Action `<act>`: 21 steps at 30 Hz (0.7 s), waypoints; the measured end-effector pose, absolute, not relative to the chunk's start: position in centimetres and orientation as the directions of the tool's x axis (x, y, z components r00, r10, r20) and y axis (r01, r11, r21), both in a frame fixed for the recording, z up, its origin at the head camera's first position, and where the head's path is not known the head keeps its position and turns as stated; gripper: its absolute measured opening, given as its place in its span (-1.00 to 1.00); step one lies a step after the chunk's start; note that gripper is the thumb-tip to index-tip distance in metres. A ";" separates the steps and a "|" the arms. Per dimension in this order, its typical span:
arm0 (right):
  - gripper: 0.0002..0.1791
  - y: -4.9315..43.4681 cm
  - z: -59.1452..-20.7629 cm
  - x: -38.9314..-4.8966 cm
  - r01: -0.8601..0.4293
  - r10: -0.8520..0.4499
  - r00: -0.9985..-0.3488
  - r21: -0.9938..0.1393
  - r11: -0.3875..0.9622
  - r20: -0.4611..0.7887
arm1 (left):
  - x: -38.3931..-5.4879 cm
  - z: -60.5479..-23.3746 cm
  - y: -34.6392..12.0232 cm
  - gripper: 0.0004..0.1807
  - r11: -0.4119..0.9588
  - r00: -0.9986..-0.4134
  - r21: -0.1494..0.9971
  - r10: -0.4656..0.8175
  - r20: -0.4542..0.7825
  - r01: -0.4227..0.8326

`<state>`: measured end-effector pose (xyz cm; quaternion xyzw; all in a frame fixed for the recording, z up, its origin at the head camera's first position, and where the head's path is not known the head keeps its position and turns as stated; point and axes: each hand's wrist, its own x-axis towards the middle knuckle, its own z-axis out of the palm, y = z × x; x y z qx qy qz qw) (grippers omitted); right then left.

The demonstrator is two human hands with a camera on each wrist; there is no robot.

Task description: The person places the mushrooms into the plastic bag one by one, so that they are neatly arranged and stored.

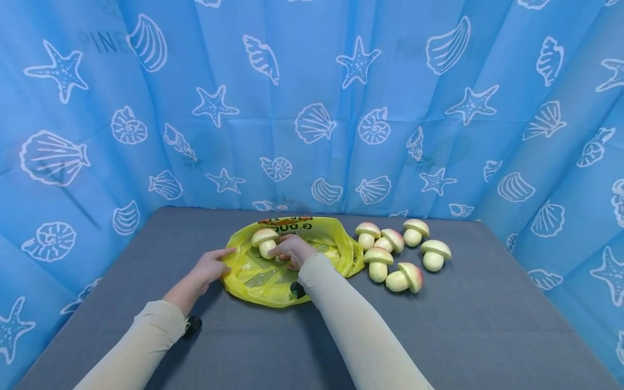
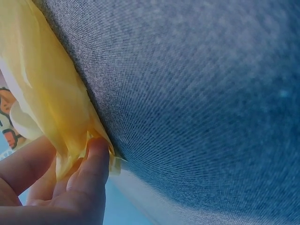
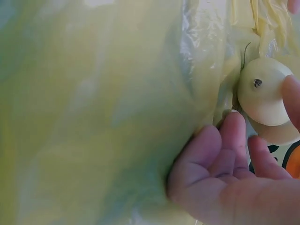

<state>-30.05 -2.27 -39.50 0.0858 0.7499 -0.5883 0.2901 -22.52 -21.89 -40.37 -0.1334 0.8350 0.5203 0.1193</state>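
Note:
A yellow plastic bag point(image 1: 253, 295) with dark and orange print lies spread on the table, its mouth facing up. My left hand point(image 1: 210, 268) pinches the bag's left edge; in the left wrist view the thumb and fingers point(image 2: 96, 154) gather its thin film. A cream artificial mushroom point(image 1: 265, 238) with a faint reddish tint on its cap is over the bag's inside. My right hand point(image 1: 294, 250) holds it by the lower stem. In the right wrist view the mushroom's stem end point(image 3: 262, 96), with a small dark mark, shows between thumb and fingers; the cap is partly hidden.
Several similar mushrooms point(image 1: 378, 262) lie grouped on the grey table point(image 1: 463, 325), just right of the bag. A blue curtain point(image 1: 312, 162) printed with white shells and starfish hangs behind the table and along its sides.

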 end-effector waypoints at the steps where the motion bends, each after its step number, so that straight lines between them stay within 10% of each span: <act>1: -0.37 -2.3 -39.5 -30.0 0.466 -0.206 -0.820 -0.832 0.301 -0.534 | -22.5 -40.4 -21.9 -0.32 0.422 -0.934 0.836 -0.101 -0.342 -0.351; 21: -0.86 -3.2 -39.7 -30.0 0.421 -0.170 -0.845 -0.828 0.371 -0.506 | -22.4 -40.3 -21.8 -0.33 0.418 -0.935 0.839 -0.091 -0.343 -0.348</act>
